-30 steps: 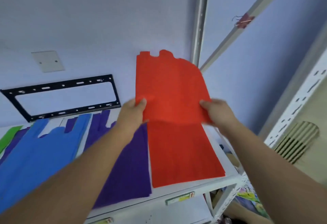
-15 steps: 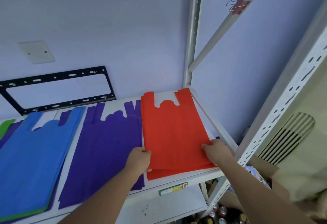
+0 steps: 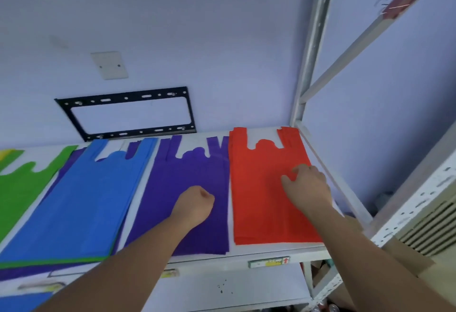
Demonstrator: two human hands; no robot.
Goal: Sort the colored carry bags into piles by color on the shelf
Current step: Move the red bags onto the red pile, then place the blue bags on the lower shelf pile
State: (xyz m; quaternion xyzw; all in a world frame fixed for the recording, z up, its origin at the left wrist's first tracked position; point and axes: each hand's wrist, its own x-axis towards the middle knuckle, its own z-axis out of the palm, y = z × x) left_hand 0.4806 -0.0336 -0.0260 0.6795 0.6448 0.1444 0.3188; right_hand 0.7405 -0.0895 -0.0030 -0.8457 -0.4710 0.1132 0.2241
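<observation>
The carry bags lie flat on the white shelf (image 3: 276,250) in piles side by side, with their handles toward the wall. The red pile (image 3: 259,200) is at the right end, just beside the metal post (image 3: 313,47). Next to it on the left is the purple pile (image 3: 187,176), then the blue pile (image 3: 81,200), then the green bags (image 3: 22,183).

The right grip (image 3: 308,184), a bare hand, rests on the red pile. Its fingers are bent and spread, their tips touch the top bag, and it holds nothing. The right forearm covers the near right corner of this pile.

The left grip (image 3: 196,203) is over the purple pile. It is closed as a fist with nothing seen inside. Whether it touches the bag below cannot be told. The left forearm hides part of the near edge of the purple pile.

A thin green edge and some purple show from under the blue pile, but how many bags lie there is hidden. The green bags are cut off by the left border, and a small yellow piece (image 3: 5,155) above them is too little to identify.

On the wall hang a black bracket (image 3: 128,114) and a pale plate (image 3: 109,65). The text of the label (image 3: 269,261) on the shelf edge is too blurred to read.
</observation>
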